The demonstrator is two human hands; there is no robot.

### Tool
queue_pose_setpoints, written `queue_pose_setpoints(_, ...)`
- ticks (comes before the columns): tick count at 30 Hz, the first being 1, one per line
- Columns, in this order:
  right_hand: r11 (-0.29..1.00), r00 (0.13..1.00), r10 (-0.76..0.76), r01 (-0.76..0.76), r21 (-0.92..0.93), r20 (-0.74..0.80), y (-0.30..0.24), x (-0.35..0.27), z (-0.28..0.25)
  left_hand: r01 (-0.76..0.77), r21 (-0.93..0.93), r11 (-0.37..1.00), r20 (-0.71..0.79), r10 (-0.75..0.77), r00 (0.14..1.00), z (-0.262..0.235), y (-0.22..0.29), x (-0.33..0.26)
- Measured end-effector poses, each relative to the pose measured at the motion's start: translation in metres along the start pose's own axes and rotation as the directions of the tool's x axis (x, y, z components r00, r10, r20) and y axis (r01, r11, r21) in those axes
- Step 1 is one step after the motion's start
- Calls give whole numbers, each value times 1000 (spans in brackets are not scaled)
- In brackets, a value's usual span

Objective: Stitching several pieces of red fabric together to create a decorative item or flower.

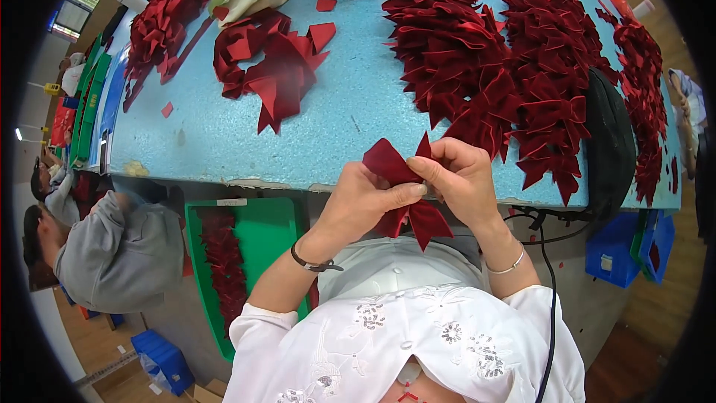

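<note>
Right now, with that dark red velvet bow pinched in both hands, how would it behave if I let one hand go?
The bow would probably flop: its tails already hang limp below the left hand. It looks light, since fingertips of the right hand alone pinch it. The napped fabric likely grips rather than slips.

This is a small craft workshop, a hand-assembly line for ribbon bows. A long blue table (246,134) across the upper frame carries heaps of finished dark red bows (514,67) at upper right and loose ribbon scraps (272,67) at upper left. A green tray (280,235) of more red pieces sits below the table edge at lower left, and blue bins (619,250) stand on the wooden floor at right. Another worker in grey (112,254) sits at the left edge.
</note>
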State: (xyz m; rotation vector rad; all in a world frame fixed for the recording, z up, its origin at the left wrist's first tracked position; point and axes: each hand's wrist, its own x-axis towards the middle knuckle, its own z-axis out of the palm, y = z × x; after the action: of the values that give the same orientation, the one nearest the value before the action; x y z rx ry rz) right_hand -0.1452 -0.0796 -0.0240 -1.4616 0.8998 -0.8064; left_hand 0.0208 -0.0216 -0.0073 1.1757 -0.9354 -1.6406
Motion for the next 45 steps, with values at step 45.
queue_pose_setpoints(45,542,891,-431,384,-747,145,-2,46,38,-27,173,985,-109,46,993,-69,19,23)
